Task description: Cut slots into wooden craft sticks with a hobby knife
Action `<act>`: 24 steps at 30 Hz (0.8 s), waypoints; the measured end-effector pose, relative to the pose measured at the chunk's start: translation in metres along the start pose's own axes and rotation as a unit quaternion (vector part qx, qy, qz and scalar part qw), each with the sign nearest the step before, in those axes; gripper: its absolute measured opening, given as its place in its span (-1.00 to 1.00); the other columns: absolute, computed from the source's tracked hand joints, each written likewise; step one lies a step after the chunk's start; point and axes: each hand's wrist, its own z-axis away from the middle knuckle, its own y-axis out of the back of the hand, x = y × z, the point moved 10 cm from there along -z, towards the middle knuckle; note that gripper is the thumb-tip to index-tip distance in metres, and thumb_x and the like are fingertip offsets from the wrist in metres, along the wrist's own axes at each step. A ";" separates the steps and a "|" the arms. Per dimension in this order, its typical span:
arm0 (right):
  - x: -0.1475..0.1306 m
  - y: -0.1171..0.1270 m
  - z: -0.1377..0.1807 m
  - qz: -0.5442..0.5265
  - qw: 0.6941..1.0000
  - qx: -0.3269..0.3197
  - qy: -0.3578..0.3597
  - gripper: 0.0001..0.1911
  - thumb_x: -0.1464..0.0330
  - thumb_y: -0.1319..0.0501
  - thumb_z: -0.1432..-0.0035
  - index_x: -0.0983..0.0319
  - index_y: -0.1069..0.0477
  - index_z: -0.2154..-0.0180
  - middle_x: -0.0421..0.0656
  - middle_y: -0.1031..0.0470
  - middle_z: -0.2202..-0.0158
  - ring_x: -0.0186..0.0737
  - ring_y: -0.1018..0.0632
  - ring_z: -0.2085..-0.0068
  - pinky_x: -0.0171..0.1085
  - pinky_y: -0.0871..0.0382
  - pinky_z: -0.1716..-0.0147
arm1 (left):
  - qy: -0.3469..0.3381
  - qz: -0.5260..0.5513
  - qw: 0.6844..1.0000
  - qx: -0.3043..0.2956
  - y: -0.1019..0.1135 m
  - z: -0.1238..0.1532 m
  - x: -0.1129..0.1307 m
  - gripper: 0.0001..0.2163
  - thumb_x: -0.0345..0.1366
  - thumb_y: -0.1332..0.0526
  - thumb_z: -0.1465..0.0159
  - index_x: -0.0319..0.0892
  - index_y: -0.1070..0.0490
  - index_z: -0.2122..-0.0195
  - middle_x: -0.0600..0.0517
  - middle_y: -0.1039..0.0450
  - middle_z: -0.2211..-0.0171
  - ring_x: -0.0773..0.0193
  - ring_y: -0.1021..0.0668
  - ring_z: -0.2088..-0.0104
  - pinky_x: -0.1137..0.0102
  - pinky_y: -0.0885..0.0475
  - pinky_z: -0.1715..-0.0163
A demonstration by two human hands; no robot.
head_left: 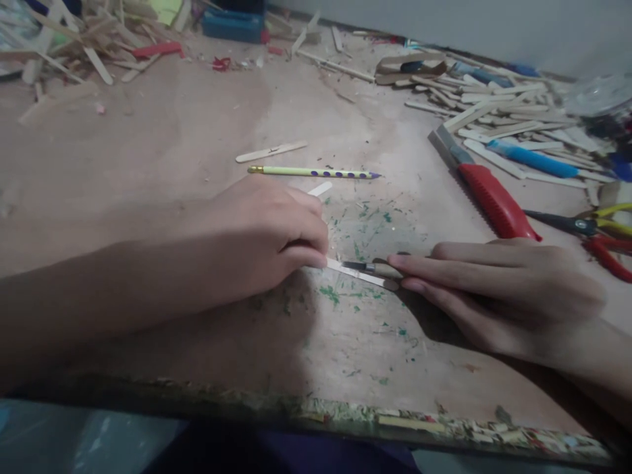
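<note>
Lying toward the tabletop's front edge, head view: one wooden stick, far part hidden beneath the left hand, which grips it, fingers curled. Right hand: pinching one craft knife, blade at the stick. Hazards, judged: slipping blade could nick left fingertips; excess pressure could split wood.

Counted one left hand and one right hand, two in all. Made out one craft knife, one pencil, one red-handled cutter, one pair of scissors and one blue container. Found three sticks near the hands and two heaps of sticks farther off, too overlapped to number singly.
</note>
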 end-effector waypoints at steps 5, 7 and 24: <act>-0.002 -0.002 0.002 0.002 1.000 0.014 0.008 -0.77 0.32 -0.23 -0.92 0.10 -0.66 -0.33 -0.28 -0.72 0.32 -0.33 -0.56 0.55 -0.27 -0.42 0.57 | 0.004 0.012 1.000 0.012 -0.002 0.001 -0.004 -0.66 -0.24 -0.37 -0.72 0.01 -0.76 0.28 0.12 -0.83 0.31 0.27 -0.72 0.35 0.30 -0.55 0.13; -0.005 -0.002 0.002 0.022 1.000 0.010 0.016 -0.76 0.32 -0.22 -0.93 0.09 -0.63 -0.37 -0.28 -0.74 0.32 -0.32 -0.58 0.55 -0.26 -0.45 0.55 | -0.007 0.013 1.000 0.020 -0.001 0.001 -0.004 -0.69 -0.26 -0.38 -0.70 0.00 -0.75 0.26 0.14 -0.83 0.29 0.29 -0.72 0.35 0.31 -0.53 0.15; -0.022 -0.009 0.000 0.086 0.994 0.023 0.060 -0.78 0.45 -0.28 -0.86 0.21 -0.53 -0.38 -0.35 -0.61 0.38 -0.32 -0.53 0.51 -0.20 -0.39 0.52 | 0.012 -0.011 1.000 0.004 0.000 0.000 -0.005 -0.70 -0.28 -0.44 -0.68 0.04 -0.77 0.27 0.18 -0.82 0.31 0.27 -0.72 0.35 0.29 -0.63 0.02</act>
